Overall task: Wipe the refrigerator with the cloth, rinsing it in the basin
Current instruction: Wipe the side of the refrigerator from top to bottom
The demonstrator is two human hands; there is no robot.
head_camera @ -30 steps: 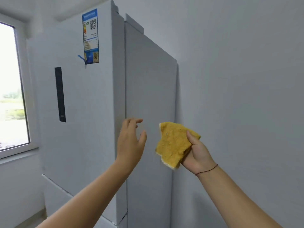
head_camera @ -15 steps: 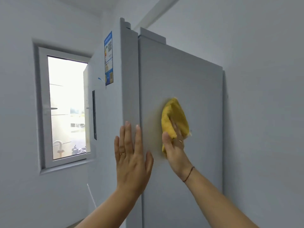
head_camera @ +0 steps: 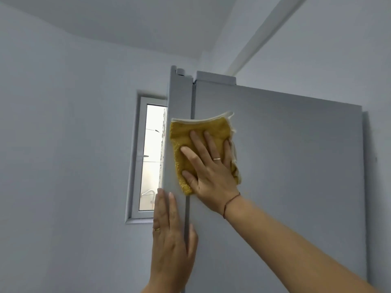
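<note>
Since 0.5 s ago the cloth (head_camera: pixel 198 153) has been carried up and toward the front edge of the refrigerator (head_camera: pixel 296 166); it is now spread wider and pressed flat by the right hand (head_camera: pixel 208 168), fingers splayed open over it rather than closed around it, so it is pinned by the palm, not gripped. Its near edge overlaps the seam between side panel and door edge. The left hand (head_camera: pixel 171 233) is laid flat and open against the door edge just below the cloth, holding nothing, apparently bracing. 1.0 s ago the cloth was held off the surface; wiping is therefore judged to be under way on the upper side panel, with much of the panel to the right and below probably not yet covered. No basin is in view, so rinsing is judged to lie ahead. The panel is smooth, matt grey, upright; no marks can be made out on it. A narrow window (head_camera: pixel 151 159) is seen beyond the door, with pale walls and ceiling around.
</note>
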